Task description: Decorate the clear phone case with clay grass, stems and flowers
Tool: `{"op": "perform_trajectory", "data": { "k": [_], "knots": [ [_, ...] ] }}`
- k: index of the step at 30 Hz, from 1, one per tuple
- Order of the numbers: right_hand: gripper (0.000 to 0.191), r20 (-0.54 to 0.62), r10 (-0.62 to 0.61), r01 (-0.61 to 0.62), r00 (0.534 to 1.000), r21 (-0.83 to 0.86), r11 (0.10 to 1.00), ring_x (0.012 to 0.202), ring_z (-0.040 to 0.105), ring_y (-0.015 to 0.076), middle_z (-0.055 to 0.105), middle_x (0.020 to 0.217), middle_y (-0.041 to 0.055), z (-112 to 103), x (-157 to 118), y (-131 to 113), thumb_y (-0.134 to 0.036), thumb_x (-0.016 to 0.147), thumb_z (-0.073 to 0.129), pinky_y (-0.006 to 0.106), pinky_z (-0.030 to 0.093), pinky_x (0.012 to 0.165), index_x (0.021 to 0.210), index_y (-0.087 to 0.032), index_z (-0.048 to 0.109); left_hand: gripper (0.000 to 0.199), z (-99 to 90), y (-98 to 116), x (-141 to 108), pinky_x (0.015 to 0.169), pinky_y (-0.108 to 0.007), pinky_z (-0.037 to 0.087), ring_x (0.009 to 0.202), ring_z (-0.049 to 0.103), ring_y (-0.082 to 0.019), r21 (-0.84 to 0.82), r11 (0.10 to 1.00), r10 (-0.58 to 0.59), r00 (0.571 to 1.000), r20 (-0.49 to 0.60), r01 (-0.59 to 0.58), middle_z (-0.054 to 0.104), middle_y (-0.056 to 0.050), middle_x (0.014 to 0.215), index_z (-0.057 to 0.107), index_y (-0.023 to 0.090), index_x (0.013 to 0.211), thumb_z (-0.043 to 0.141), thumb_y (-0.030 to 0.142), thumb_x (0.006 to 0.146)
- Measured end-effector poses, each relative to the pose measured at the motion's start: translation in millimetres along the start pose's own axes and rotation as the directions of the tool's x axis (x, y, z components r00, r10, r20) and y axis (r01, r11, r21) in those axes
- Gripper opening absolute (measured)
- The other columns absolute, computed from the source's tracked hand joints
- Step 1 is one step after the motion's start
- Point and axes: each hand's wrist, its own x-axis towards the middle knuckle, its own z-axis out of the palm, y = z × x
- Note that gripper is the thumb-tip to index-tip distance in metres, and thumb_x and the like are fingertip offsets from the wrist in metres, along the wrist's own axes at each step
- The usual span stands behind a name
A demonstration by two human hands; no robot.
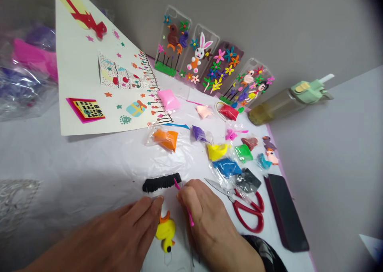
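Note:
A clear phone case [176, 260] lies at the bottom centre with a yellow clay duck [166, 233] on it. At its far end is a black clay strip [160, 183] with a ridged edge. My right hand [206, 220] is closed round a thin pink tool [189, 214], whose tip touches the right end of the strip. My left hand [128, 228] rests over the left side of the case, just below the strip, its fingers pressed together. Whether anything is under those fingertips is hidden.
Red-handled scissors [245, 214] and a black phone [286, 212] lie at right. Bags of coloured clay, such as the orange one [166, 139], are beyond. Decorated cases [199, 52] lean on the wall by a bottle [278, 104]. A decorated card [80, 64] stands at left.

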Motion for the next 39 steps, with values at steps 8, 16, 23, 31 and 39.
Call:
{"op": "perform_trajectory", "data": {
  "k": [8,16,23,31,39],
  "knots": [
    [0.042,0.020,0.003,-0.003,1.000,0.010,1.000,0.063,0.065,0.0172,0.066,0.078,0.0001,-5,-1,-3,0.014,0.084,0.039,0.026,0.053,0.057,0.098,-0.026,0.045,0.053,-0.7,-2,0,0.127,-0.030,0.048,0.143,0.069,-0.024,-0.007,0.999,0.033,0.999,-0.008,-0.033,0.073,-0.004,0.161,0.063,0.030,0.166,0.071,0.033,0.114],
    [0.035,0.059,0.126,-0.132,0.990,0.123,0.984,0.065,0.064,0.0163,0.065,0.084,-0.0010,-8,-13,1,0.007,0.098,0.043,0.025,0.051,0.058,0.105,-0.027,0.042,0.055,-0.8,-5,-1,0.127,-0.031,0.049,0.144,0.069,-0.024,-0.024,0.999,0.050,0.998,0.042,-0.049,0.071,-0.007,0.164,0.060,0.029,0.169,0.068,0.038,0.115],
    [0.029,0.026,0.135,-0.137,0.991,0.198,0.971,0.071,0.064,0.0162,0.066,0.088,-0.0004,4,-13,7,0.002,0.109,0.042,0.026,0.051,0.064,0.106,-0.027,0.044,0.046,-10.0,3,16,0.111,-0.030,0.056,0.128,0.073,-0.025,0.063,0.998,0.001,0.999,0.040,-0.004,0.077,-0.007,0.156,0.071,0.025,0.158,0.066,0.041,0.115],
    [0.032,-0.012,0.071,-0.069,0.997,0.138,0.988,0.067,0.062,0.0161,0.063,0.085,-0.0009,5,-8,8,0.005,0.105,0.041,0.026,0.050,0.060,0.103,-0.027,0.042,0.040,-14.0,-1,21,0.114,-0.030,0.054,0.137,0.068,-0.025,0.053,0.998,0.047,0.999,-0.005,-0.046,0.074,-0.008,0.160,0.074,0.021,0.152,0.061,0.026,0.114],
    [0.034,0.002,0.032,-0.032,0.999,0.055,0.998,0.067,0.063,0.0172,0.065,0.084,0.0006,1,-6,6,0.008,0.101,0.040,0.026,0.051,0.058,0.104,-0.026,0.044,0.047,-5.7,4,14,0.113,-0.034,0.056,0.136,0.071,-0.028,0.040,0.999,0.009,0.998,0.060,-0.011,0.075,-0.011,0.158,0.069,0.022,0.160,0.064,0.038,0.116]
  ]
}}
